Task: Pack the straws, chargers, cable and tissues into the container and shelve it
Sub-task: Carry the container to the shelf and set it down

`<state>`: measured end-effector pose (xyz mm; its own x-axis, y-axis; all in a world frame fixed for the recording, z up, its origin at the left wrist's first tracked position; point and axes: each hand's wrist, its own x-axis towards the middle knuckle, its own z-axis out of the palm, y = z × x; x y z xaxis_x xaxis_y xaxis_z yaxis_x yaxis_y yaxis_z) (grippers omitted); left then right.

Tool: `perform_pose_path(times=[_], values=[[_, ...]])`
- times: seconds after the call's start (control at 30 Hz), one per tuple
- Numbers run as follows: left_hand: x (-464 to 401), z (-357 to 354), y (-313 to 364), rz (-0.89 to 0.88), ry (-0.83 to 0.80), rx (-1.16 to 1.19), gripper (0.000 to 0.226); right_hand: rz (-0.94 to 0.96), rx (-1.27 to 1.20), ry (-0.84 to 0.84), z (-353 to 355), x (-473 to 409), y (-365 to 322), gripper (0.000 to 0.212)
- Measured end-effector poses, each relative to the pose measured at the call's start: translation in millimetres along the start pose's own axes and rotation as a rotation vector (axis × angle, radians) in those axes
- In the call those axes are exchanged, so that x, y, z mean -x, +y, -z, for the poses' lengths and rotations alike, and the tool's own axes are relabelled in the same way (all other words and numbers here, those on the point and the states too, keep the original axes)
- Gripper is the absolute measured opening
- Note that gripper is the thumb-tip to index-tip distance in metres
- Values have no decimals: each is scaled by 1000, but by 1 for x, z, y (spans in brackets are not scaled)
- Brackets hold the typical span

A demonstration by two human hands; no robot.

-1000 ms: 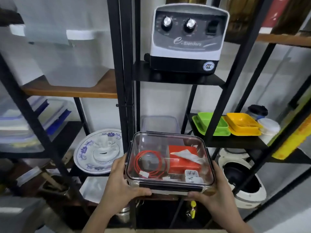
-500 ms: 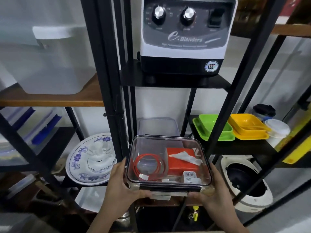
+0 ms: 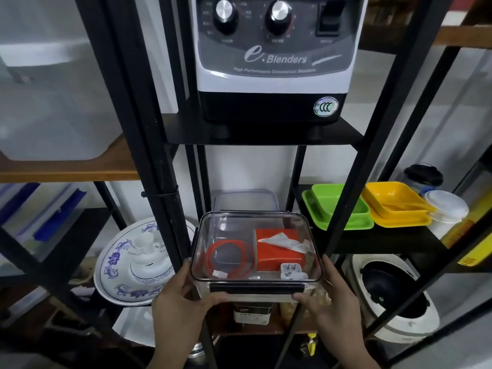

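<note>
Two hands hold the clear lidded container at its near corners: the left hand grasps the left corner with the thumb curled under the front edge, and the right hand grasps the right corner likewise. Contents visible through the lid: a coiled red cable, an orange tissue pack with a white tissue protruding, and white chargers at the front right. Straws cannot be made out. The container sits in the opening of the black shelf frame, in front of a second clear box. A blender base stands on the shelf above. To the left lies a blue-and-white plate; to the right are green trays, yellow trays and a white rice cooker lower down. Compared with half a second ago, the blender base fills more of the view and the container lies further into the opening; both grips are unchanged.
</note>
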<state>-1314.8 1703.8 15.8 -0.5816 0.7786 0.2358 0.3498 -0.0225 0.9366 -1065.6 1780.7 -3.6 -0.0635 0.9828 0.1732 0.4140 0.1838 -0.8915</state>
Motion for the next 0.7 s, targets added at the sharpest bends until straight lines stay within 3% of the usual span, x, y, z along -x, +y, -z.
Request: perform_pose_path(times=[0.07, 0.17, 0.3, 0.47, 0.7], values=[[-1, -2, -5, 13, 23, -32, 84, 47, 42, 40, -1, -4, 1, 93], [-5, -4, -7, 13, 100, -131, 66, 133, 148, 116, -3, -12, -2, 74], [-12, -5, -6, -101, 155, -320, 41, 153, 220, 186, -11, -23, -6, 69], [-30, -13, -5, -237, 168, -450, 28, 240, 261, 214, -21, -37, -6, 49], [-46, -21, -4, -260, 118, -523, 22, 233, 339, 184, -25, -50, -17, 52]])
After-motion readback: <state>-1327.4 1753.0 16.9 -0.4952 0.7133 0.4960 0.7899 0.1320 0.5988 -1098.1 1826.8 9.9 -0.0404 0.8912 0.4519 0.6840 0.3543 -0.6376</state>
